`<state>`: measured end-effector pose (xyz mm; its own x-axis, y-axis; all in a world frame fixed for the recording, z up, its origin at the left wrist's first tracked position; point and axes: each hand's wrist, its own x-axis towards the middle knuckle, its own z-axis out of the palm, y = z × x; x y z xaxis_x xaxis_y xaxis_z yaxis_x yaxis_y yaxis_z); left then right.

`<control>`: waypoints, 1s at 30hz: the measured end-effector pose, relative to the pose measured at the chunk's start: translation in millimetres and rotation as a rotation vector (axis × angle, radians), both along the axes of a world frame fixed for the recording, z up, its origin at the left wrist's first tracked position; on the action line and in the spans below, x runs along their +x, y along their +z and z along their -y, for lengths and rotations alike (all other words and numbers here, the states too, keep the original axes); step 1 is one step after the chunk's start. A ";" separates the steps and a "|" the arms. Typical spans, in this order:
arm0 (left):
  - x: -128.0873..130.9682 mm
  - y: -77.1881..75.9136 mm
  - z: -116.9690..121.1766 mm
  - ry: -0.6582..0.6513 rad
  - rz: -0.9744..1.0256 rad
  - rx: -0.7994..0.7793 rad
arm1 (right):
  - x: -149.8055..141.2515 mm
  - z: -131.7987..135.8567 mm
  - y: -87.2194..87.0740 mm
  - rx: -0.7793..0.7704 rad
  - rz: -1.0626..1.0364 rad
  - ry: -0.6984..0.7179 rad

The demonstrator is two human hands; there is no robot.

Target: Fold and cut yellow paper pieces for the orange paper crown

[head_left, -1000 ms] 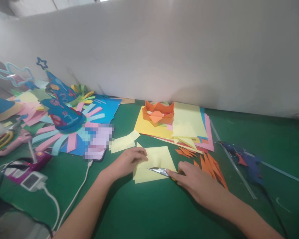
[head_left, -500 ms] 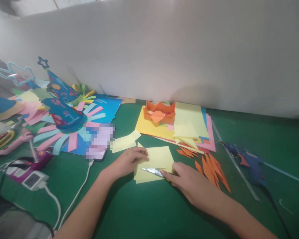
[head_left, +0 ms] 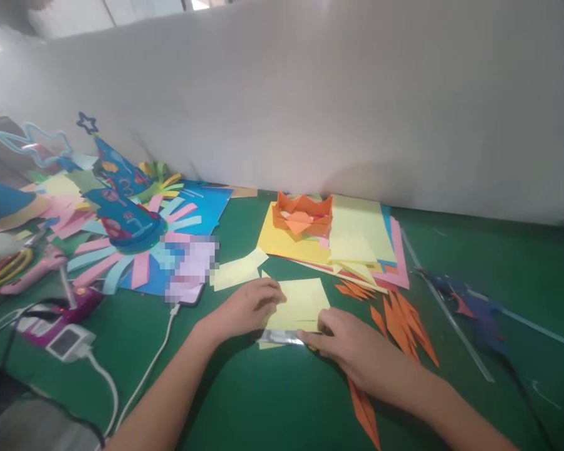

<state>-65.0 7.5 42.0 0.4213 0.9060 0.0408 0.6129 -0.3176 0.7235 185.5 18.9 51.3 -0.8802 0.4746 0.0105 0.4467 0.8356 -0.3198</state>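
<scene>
My left hand (head_left: 249, 307) lies on the left edge of a pale yellow paper sheet (head_left: 303, 300) on the green table, its fingers curled and pressing the sheet down. My right hand (head_left: 352, 347) is closed on scissors (head_left: 282, 338), whose silver blades lie along the sheet's near edge and point left. Only the blades show; the handles are hidden in my hand. Several orange paper spikes (head_left: 404, 322) lie just right of my right hand, and one more orange spike (head_left: 364, 410) lies under my right forearm.
A stack of coloured sheets (head_left: 357, 241) with an orange folded paper box (head_left: 303, 216) sits behind. Left: yellow offcuts (head_left: 237, 269), a blue cone hat (head_left: 122, 203) on paper strips, a phone on a white cable (head_left: 143, 373), glue guns (head_left: 63, 307). Right: a blue glue gun (head_left: 465, 307), a long clear ruler (head_left: 446, 313).
The scissors slid left along the sheet's near edge and now lie almost level. My right hand followed them. An orange spike now shows near my right forearm. My left hand stays on the sheet.
</scene>
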 end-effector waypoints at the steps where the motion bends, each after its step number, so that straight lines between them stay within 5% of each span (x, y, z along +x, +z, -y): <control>1: 0.8 0.3 0.1 0.004 -0.018 -0.003 | 4.2 -3.4 3.5 -0.036 0.006 0.003; 6: 2.3 -3.9 -1.2 0.000 -0.026 -0.025 | 31.7 -26.5 15.4 -0.122 -0.052 -0.096; 11: 4.3 -8.5 -0.4 0.032 -0.011 -0.058 | 38.2 -39.9 -0.4 0.041 -0.104 -0.354; 17: 11.2 -10.3 0.1 0.138 -0.004 0.018 | 21.0 -32.9 -11.4 0.116 -0.099 -0.380; 25: 23.5 -7.2 0.2 0.121 0.086 0.212 | -9.2 -2.1 -3.2 -0.342 -0.357 -0.317; 30: 24.7 -12.3 2.9 0.245 0.183 0.309 | -12.6 -2.1 -15.8 -0.346 -0.531 -0.413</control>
<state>-40.3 4.7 29.8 0.1556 0.9120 0.3796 0.5678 -0.3970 0.7211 172.9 21.0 35.5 -0.5484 0.8179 0.1742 0.4140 0.4465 -0.7932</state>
